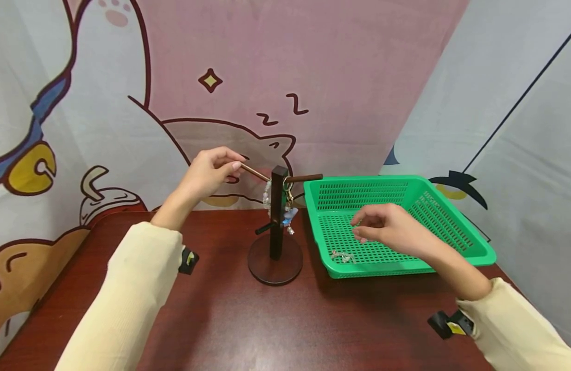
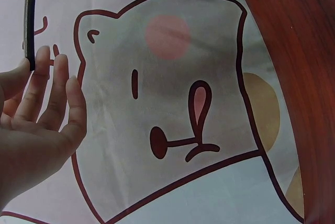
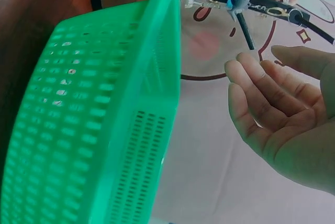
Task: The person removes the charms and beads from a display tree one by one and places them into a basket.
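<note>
While the left hand (image 1: 211, 172) pinches the stand's (image 1: 276, 226) peg (image 1: 254, 171), the empty right hand (image 1: 389, 229) hovers loose-fingered over the green basket (image 1: 471, 242) holding a trinket (image 1: 343, 256).

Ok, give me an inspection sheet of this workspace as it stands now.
Surface: dark red-brown wooden table.
Job's things: dark wooden peg stand on a round base, beaded bracelet and blue charm hanging from its arms; green perforated plastic basket beside it, small pale trinket inside.
Clutter: nothing seen.
Grippers: left hand pinches the stand's left peg tip; right hand hovers over the basket, fingers loosely curled, holding nothing visible.
Cables: nothing seen.
Surroundings: pink and grey cartoon fabric backdrop; black clips at both cream sleeves.
</note>
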A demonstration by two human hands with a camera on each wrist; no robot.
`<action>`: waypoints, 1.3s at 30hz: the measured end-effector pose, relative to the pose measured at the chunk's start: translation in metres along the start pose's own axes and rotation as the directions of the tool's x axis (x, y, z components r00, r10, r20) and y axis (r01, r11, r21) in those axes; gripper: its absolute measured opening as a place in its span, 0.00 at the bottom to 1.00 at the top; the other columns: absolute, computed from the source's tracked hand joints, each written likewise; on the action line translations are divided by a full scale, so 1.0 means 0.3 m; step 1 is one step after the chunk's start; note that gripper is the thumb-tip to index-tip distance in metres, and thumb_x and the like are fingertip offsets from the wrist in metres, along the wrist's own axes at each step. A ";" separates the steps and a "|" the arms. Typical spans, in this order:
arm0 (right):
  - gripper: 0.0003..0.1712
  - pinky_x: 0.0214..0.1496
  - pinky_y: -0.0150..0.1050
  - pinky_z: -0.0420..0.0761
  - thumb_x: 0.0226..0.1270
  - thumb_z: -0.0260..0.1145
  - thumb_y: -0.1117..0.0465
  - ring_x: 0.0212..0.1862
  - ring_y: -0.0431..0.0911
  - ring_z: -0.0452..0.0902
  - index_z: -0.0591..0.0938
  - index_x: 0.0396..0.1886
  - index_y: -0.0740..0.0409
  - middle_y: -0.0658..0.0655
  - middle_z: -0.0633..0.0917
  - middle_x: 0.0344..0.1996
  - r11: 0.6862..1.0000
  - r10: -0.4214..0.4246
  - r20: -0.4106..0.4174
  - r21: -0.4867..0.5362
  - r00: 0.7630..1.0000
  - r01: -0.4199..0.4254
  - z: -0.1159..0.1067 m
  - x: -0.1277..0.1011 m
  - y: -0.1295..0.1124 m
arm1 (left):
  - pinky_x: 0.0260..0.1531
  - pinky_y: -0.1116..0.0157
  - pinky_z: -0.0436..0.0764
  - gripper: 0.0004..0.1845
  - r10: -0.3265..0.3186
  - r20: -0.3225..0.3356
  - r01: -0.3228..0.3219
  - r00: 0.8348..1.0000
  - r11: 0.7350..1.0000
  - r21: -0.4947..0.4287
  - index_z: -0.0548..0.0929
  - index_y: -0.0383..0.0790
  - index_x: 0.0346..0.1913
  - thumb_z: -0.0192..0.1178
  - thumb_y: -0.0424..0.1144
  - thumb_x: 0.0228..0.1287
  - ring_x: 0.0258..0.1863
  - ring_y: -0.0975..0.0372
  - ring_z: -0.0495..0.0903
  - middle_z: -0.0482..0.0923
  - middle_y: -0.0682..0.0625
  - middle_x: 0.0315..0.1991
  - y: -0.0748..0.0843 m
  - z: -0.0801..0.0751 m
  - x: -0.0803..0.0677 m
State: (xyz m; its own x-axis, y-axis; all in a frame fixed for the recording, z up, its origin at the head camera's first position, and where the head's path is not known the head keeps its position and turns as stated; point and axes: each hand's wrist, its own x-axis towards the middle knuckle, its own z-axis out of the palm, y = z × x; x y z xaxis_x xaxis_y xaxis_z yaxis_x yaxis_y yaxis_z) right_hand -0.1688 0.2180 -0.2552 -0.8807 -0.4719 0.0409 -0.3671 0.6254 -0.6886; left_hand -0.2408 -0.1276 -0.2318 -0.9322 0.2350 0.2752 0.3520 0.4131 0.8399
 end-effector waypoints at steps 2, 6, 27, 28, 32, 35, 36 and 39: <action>0.07 0.33 0.37 0.77 0.62 0.62 0.63 0.30 0.42 0.79 0.79 0.39 0.61 0.50 0.83 0.26 1.000 -0.008 0.005 -0.004 1.000 0.008 0.002 0.010 -0.014 | 0.37 0.66 0.79 0.11 0.001 0.002 -0.001 1.000 1.000 0.002 0.78 0.28 0.46 0.53 0.31 0.66 0.33 0.62 0.79 0.80 0.37 0.37 -0.001 0.001 0.001; 0.07 0.33 0.37 0.77 0.62 0.62 0.63 0.30 0.42 0.79 0.79 0.39 0.59 0.49 0.83 0.25 1.000 -0.016 0.012 -0.004 1.000 0.016 0.011 0.030 -0.042 | 0.37 0.66 0.79 0.11 0.002 0.002 -0.002 1.000 1.000 -0.002 0.78 0.28 0.46 0.53 0.31 0.65 0.32 0.64 0.79 0.80 0.37 0.37 0.002 -0.001 -0.002; 0.07 0.35 0.40 0.76 0.61 0.63 0.64 0.31 0.41 0.78 0.81 0.39 0.59 0.49 0.83 0.26 0.992 -0.116 -0.015 -0.044 0.993 0.116 0.089 0.135 -0.122 | 0.37 0.67 0.79 0.10 0.013 -0.001 -0.013 1.000 1.000 -0.011 0.78 0.27 0.45 0.53 0.31 0.65 0.31 0.65 0.79 0.80 0.37 0.36 0.004 -0.004 -0.001; 0.07 0.35 0.40 0.76 0.61 0.63 0.64 0.31 0.41 0.77 0.81 0.39 0.59 0.49 0.82 0.27 0.991 -0.121 -0.023 -0.055 0.992 0.120 0.093 0.140 -0.125 | 0.36 0.67 0.79 0.10 0.012 -0.001 -0.012 1.000 1.000 -0.012 0.78 0.27 0.45 0.53 0.31 0.65 0.31 0.65 0.79 0.80 0.37 0.36 0.002 -0.004 0.000; 0.07 0.34 0.39 0.75 0.60 0.64 0.64 0.31 0.41 0.76 0.82 0.38 0.58 0.47 0.82 0.26 0.987 -0.145 -0.051 -0.083 0.988 0.141 0.107 0.159 -0.139 | 0.37 0.67 0.79 0.10 0.007 0.000 -0.007 1.000 1.000 -0.011 0.78 0.27 0.45 0.53 0.31 0.65 0.32 0.64 0.79 0.80 0.37 0.37 0.001 -0.004 0.002; 0.08 0.33 0.39 0.75 0.60 0.64 0.64 0.31 0.40 0.76 0.82 0.40 0.59 0.48 0.82 0.26 0.983 -0.165 -0.063 -0.090 0.984 0.159 0.116 0.170 -0.146 | 0.37 0.66 0.79 0.11 0.005 0.005 -0.005 1.000 1.000 -0.005 0.78 0.28 0.45 0.53 0.31 0.65 0.33 0.62 0.79 0.80 0.37 0.38 0.001 -0.005 0.000; 0.09 0.33 0.39 0.75 0.60 0.64 0.64 0.31 0.40 0.76 0.82 0.41 0.59 0.49 0.83 0.26 0.982 -0.170 -0.064 -0.091 0.983 0.163 0.118 0.174 -0.148 | 0.38 0.66 0.79 0.11 0.006 0.006 -0.006 1.000 1.000 -0.005 0.78 0.28 0.45 0.53 0.31 0.65 0.33 0.62 0.79 0.80 0.36 0.38 0.002 -0.005 0.000; 0.12 0.33 0.39 0.75 0.60 0.64 0.63 0.31 0.40 0.77 0.81 0.44 0.60 0.49 0.83 0.27 0.981 -0.176 -0.068 -0.094 0.982 0.169 0.125 0.184 -0.154 | 0.38 0.66 0.79 0.11 0.011 0.007 -0.011 1.000 1.000 0.002 0.78 0.28 0.46 0.53 0.32 0.65 0.33 0.61 0.79 0.80 0.36 0.38 0.003 -0.005 -0.003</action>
State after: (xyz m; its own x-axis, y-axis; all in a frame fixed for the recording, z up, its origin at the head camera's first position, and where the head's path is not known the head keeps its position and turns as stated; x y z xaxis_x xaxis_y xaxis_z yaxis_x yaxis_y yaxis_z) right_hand -0.1893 0.1397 -0.2483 -0.8208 -0.5309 0.2106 -0.5372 0.5925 -0.6003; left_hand -0.2399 -0.1287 -0.2304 -0.9278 0.2451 0.2811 0.3622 0.4123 0.8359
